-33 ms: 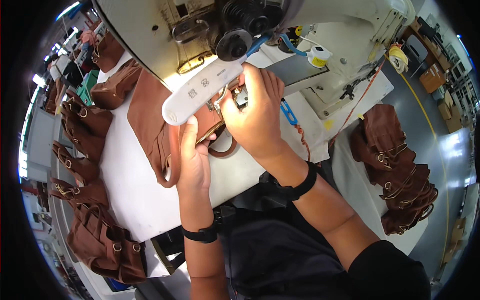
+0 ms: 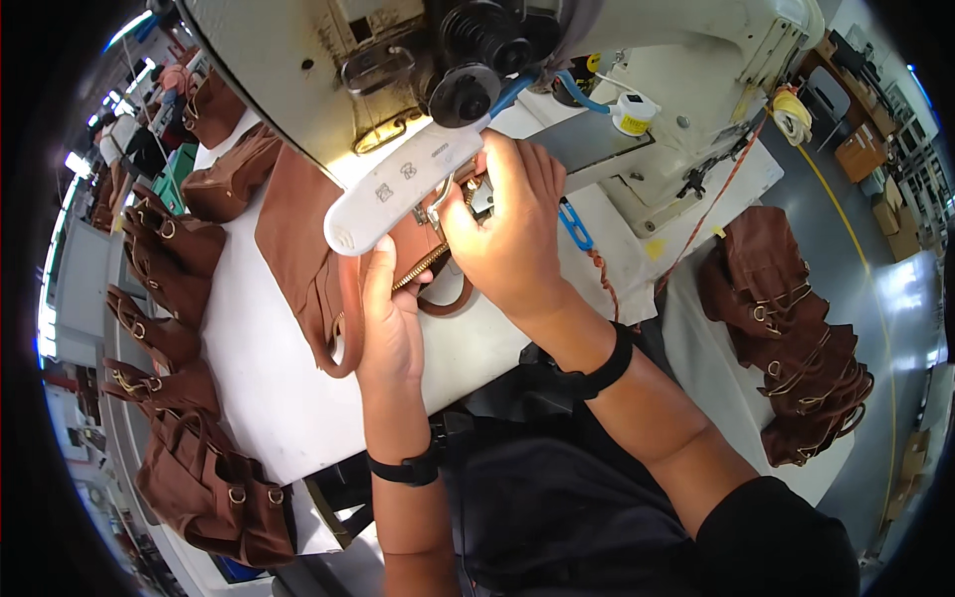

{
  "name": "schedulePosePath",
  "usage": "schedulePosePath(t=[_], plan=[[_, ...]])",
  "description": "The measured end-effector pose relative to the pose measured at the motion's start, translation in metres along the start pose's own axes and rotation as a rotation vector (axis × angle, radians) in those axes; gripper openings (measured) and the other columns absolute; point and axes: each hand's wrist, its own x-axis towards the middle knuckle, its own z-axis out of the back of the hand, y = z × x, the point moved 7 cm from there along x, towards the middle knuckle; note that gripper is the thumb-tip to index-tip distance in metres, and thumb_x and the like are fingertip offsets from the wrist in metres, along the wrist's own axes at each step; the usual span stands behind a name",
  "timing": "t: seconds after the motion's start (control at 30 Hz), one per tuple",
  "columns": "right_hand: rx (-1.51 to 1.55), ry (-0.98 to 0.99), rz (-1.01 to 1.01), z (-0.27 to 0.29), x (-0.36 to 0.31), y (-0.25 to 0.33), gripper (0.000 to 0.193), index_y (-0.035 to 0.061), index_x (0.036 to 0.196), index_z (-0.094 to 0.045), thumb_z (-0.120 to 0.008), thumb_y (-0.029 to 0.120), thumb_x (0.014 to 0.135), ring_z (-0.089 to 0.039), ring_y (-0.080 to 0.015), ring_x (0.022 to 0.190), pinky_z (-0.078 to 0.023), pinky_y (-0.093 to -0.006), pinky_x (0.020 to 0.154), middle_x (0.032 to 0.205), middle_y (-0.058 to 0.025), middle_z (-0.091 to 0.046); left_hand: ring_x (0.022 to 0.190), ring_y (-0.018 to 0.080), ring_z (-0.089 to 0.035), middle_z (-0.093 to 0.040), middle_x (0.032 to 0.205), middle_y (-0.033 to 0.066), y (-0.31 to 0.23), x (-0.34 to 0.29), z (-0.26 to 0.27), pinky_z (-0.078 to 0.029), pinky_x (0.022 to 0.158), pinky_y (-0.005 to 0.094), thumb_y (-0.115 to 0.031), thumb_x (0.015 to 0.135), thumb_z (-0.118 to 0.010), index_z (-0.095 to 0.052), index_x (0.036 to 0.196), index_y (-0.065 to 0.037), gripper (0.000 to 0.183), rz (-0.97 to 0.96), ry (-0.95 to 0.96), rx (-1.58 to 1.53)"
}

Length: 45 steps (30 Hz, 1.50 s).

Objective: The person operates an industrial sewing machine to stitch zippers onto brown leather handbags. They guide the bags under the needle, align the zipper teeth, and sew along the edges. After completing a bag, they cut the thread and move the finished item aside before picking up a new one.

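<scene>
A brown handbag (image 2: 293,214) lies on the white work table under the head of a sewing machine (image 2: 288,60). My left hand (image 2: 394,333) is closed on the bag's near edge, thumb on top, beside the brass-coloured zipper (image 2: 422,267). A rolled brown handle (image 2: 348,333) curves down just left of that hand. My right hand (image 2: 512,224) grips the bag's right part, fingers curled over it, close to the metal presser foot (image 2: 438,204). A white oblong cover (image 2: 403,184) hangs over the needle area and hides part of the stitching spot.
Several brown bags line the table's left edge, one of them a large bag (image 2: 204,488) at the near left. More brown bags (image 2: 786,328) lie in a pile at the right. A blue clip (image 2: 575,224) on a twisted cord lies near my right wrist. People work at the far left.
The view has shifted very slightly. Both hands keep their hold on the handbag, and nothing else has visibly moved.
</scene>
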Motion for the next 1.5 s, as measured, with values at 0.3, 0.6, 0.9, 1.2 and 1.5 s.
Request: schedulePosePath(t=[0.3,0.6,0.9,1.2,1.5], plan=[[0.023,-0.027,-0.007,0.001,0.003,-0.002,0.038,0.0071,0.118,-0.064,-0.072,0.008,0.080,-0.058,-0.0324,0.101,-0.040,-0.0460,0.098,0.100,-0.0113,-0.065,0.080,0.0118,-0.064,-0.071,0.102,0.0062,0.002,-0.010,-0.021,-0.052,0.069,0.0251,-0.009,0.104,-0.068,-0.057,0.138,-0.004,0.036,-0.023,0.012,-0.027],[0.056,-0.080,0.021,0.005,-0.002,-0.002,0.040,0.0062,0.119,-0.064,-0.073,0.005,0.080,-0.059,-0.0308,0.096,-0.042,-0.0445,0.095,0.099,-0.0091,-0.064,0.080,0.0133,-0.062,-0.071,0.103,0.0077,0.004,-0.012,-0.017,-0.050,0.071,0.0254,-0.007,0.103,-0.068,-0.068,0.119,0.004,0.020,-0.013,0.044,-0.030],[0.043,-0.032,0.060,0.013,-0.001,-0.001,0.038,0.0049,0.119,-0.064,-0.074,0.006,0.082,-0.059,-0.0318,0.096,-0.043,-0.0442,0.092,0.101,-0.0101,-0.066,0.084,0.0129,-0.060,-0.070,0.106,0.0065,0.012,-0.017,-0.018,-0.048,0.073,0.0267,-0.008,0.105,-0.065,-0.066,0.122,0.002,0.020,-0.019,0.056,-0.066],[0.068,0.001,0.071,0.011,-0.001,-0.004,0.038,0.0049,0.120,-0.064,-0.074,0.008,0.083,-0.060,-0.0329,0.097,-0.044,-0.0449,0.094,0.103,-0.0106,-0.067,0.077,0.0118,-0.060,-0.069,0.095,0.0051,0.028,-0.047,-0.007,-0.049,0.069,0.0271,-0.014,0.105,-0.068,-0.070,0.107,0.001,0.016,0.184,0.015,-0.030],[0.077,0.018,0.032,0.013,0.000,-0.005,0.039,0.0066,0.121,-0.065,-0.072,0.008,0.083,-0.061,-0.0320,0.102,-0.043,-0.0456,0.098,0.106,-0.0101,-0.068,0.125,0.0250,-0.055,-0.055,0.141,0.0181,-0.067,-0.056,-0.044,-0.051,0.092,0.0348,-0.018,0.088,-0.085,-0.073,0.098,-0.004,0.021,-0.589,-0.122,1.203]])
